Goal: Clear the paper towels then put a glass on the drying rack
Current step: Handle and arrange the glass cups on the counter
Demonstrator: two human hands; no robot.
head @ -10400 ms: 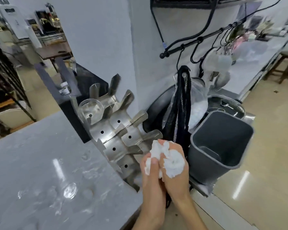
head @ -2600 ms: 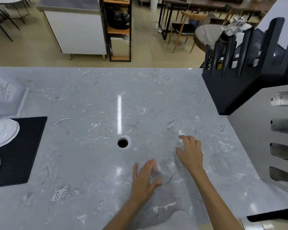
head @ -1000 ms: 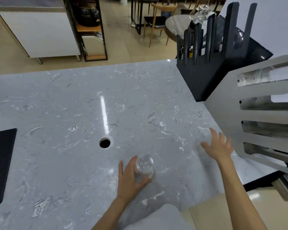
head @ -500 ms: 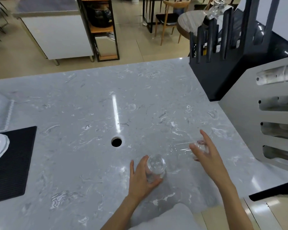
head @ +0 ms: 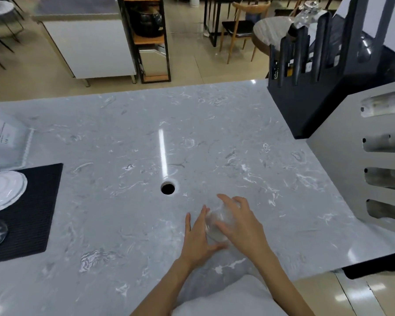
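A clear glass (head: 217,224) stands on the grey marble counter (head: 123,144), near the front edge. My left hand (head: 197,238) cups its left side, thumb curled under the near side. My right hand (head: 241,224) lies over its top and right side, hiding part of it. The image is blurred there, so I cannot tell whether one glass or two sit between my hands. The steel drying rack (head: 338,179) with slotted pegs stands at the counter's right end, well apart from both hands. No paper towels are in view.
A round hole (head: 168,188) opens in the counter just beyond my hands. A black slotted rack (head: 315,99) stands behind the steel one. At the left lie a black mat (head: 34,213) with white plates (head: 4,190) and a printed booklet (head: 2,142).
My right hand, which held a second clear glass out to the right, has swung left and now meets my left hand over the standing glass. The left hand has stayed in place.
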